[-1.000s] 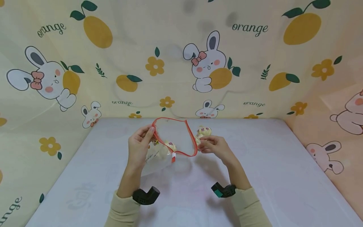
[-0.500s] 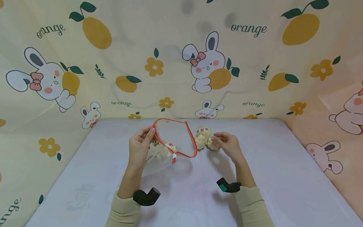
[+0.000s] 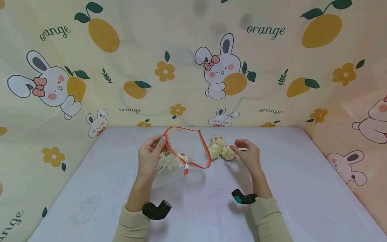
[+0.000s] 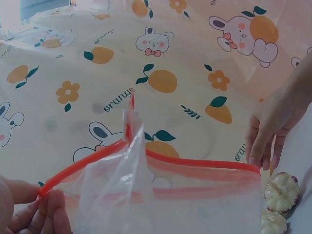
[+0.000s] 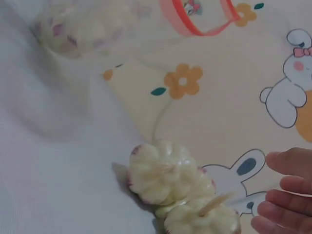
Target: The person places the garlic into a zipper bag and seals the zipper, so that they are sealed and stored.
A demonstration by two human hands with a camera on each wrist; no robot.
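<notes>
My left hand (image 3: 149,154) pinches the red rim of a clear zip bag (image 4: 204,209), whose mouth stands spread in a loop. At least one garlic bulb (image 5: 61,36) shows through the plastic inside it. Outside the bag, three garlic bulbs sit close together on the table: a rear one (image 3: 218,140), a left one (image 3: 214,151) and a right one (image 3: 228,153). Beside the right bulb, my right hand (image 3: 248,154) has its fingers loosely extended. In the right wrist view this hand (image 5: 287,195) is apart from the bulbs and holds nothing.
A white-covered table (image 3: 193,215) lies under both hands. Behind and beside it hangs a cloth (image 3: 181,40) printed with rabbits and oranges. Each wrist wears a black camera, left (image 3: 156,210) and right (image 3: 244,197).
My right hand has moved right, away from the bag, and let go of the right garlic bulb, which now lies beside the other two. The left hand and bag have hardly moved.
</notes>
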